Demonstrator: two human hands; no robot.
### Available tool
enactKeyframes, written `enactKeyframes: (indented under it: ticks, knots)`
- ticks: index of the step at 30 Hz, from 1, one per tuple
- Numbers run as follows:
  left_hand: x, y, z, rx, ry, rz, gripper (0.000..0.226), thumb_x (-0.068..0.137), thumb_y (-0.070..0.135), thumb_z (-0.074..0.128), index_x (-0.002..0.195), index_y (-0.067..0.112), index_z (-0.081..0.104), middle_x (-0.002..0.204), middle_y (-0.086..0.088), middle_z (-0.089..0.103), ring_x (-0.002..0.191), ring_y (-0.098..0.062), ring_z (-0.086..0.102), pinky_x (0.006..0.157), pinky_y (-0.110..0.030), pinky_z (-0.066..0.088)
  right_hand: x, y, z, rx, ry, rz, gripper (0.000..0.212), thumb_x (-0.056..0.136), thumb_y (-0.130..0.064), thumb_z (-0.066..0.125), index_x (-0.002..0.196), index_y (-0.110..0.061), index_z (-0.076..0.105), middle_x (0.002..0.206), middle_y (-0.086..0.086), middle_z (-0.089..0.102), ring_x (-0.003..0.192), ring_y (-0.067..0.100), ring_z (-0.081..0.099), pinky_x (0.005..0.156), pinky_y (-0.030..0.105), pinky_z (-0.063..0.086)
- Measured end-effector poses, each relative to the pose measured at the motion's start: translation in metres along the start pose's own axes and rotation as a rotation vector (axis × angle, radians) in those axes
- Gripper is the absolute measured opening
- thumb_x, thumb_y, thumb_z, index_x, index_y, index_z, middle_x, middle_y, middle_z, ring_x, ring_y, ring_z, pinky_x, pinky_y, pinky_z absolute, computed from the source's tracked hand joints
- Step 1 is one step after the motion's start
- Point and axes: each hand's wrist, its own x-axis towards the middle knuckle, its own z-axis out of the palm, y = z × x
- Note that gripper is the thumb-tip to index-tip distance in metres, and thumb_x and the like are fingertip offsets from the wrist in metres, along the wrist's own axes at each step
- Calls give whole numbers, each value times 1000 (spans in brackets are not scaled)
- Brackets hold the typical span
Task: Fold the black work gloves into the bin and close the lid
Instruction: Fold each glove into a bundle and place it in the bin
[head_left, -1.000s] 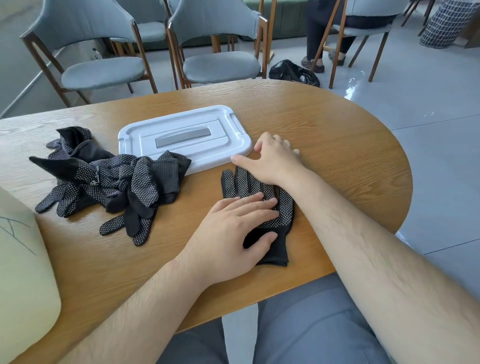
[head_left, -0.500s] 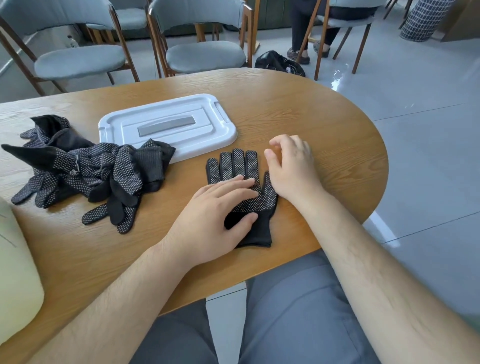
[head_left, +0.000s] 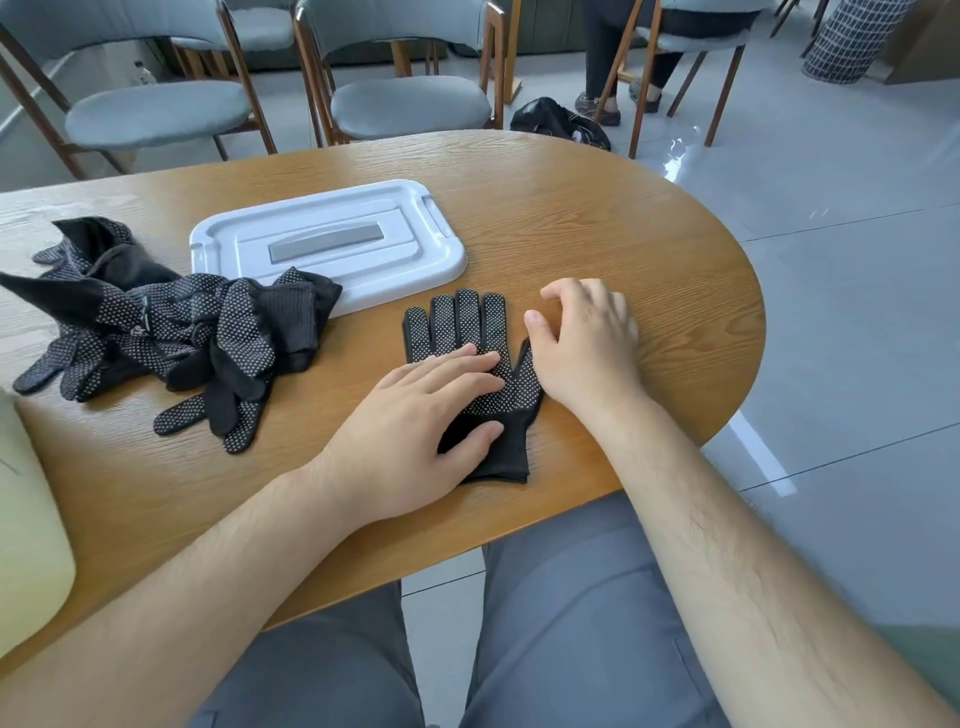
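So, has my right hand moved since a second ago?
Yes. The right hand slid right, away from the white lid, off the fingers of the flat glove onto the table beside it.

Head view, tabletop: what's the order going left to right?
pile of black gloves → white lid → flat glove → right hand. The left hand is left out because it lies on the flat glove.

The left hand (head_left: 415, 431) presses a glove (head_left: 467, 327) flat on the table (head_left: 597, 218), right hand (head_left: 587, 348) alongside.
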Motion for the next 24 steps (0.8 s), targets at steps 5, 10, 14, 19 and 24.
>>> enactKeyframes:
  ticks: [5, 10, 14, 19, 24]
  knots:
    - [0, 0, -3, 8, -15, 40, 46, 100, 50, 43, 137, 27, 56, 156, 14, 43, 150, -5, 27, 120, -31, 27, 6, 4, 1, 63, 15, -4, 37, 103, -44, 48, 131, -22, 56, 137, 1, 53, 129, 25, 44, 107, 41, 34]
    - [-9, 2, -15, -97, 101, 181, 26, 92, 36, 69, 114, 22, 69, 139, 10, 57, 137, -10, 48, 111, -40, 39, -29, 8, -5, 248, 75, -107, 38, 103, -38, 51, 135, -19, 55, 139, 0, 53, 127, 22, 44, 109, 33, 32]
    - [-13, -2, -24, -109, -8, 233, 30, 85, 49, 75, 103, 25, 69, 113, 11, 58, 105, -15, 55, 86, -42, 44, -62, 11, -11, 267, 58, -307, 34, 100, -37, 53, 130, -23, 63, 143, -5, 49, 130, 21, 43, 111, 20, 24]
    - [-12, -11, -27, -169, -143, 216, 39, 81, 53, 77, 110, 30, 64, 124, 17, 53, 113, -11, 52, 94, -41, 42, -73, 10, -21, 312, -48, -521, 24, 89, -40, 65, 106, -27, 75, 138, -9, 53, 122, 22, 42, 109, 26, 33]
    - [-9, -13, -22, -203, -34, 241, 19, 84, 30, 78, 96, 19, 69, 116, 11, 64, 105, -14, 60, 91, -39, 48, -77, 10, -25, 204, -159, -616, 54, 76, -58, 77, 119, -25, 70, 131, -15, 55, 127, 15, 45, 107, 42, 38]
